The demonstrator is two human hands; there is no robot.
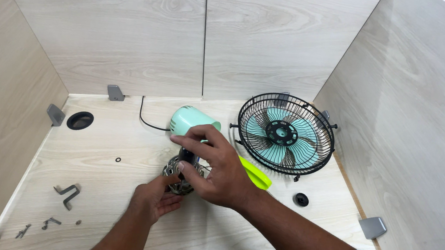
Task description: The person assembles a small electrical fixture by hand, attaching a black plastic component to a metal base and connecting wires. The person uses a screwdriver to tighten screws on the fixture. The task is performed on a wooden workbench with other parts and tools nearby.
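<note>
Head view, looking down at the worktop. My right hand (216, 172) was curled over the top of a small fan motor (181, 175), its fingers closed around the dark upper part of the unit, with the index finger stretched across toward the mint-green housing (192, 120). My left hand (156, 197) came in from below and gripped the lower left side of the same motor, the thumb pressed against the metal winding body. Both hands thus grasped the motor, which sat near the middle of the light wood table (108, 229), just in front of the mint-green housing and touching or nearly touching it; I could not tell which. A bright yellow-green tool (255, 174) lay partly under my right wrist, its handle pointing to the right. A black cable (147, 117) ran from the housing toward the back wall. To the right of the hands, the black wire fan guard (286, 133) stood tilted against the corner, with mint blades visible behind its ribs. A small black knob (301, 199) lay on the table below the guard, well apart from the hands. To the left, a small black ring (118, 159) lay alone on the table, and a round black grommet hole (80, 120) sat near the left wall. Several small metal brackets and screws (68, 193) were scattered near the front left corner.
</note>
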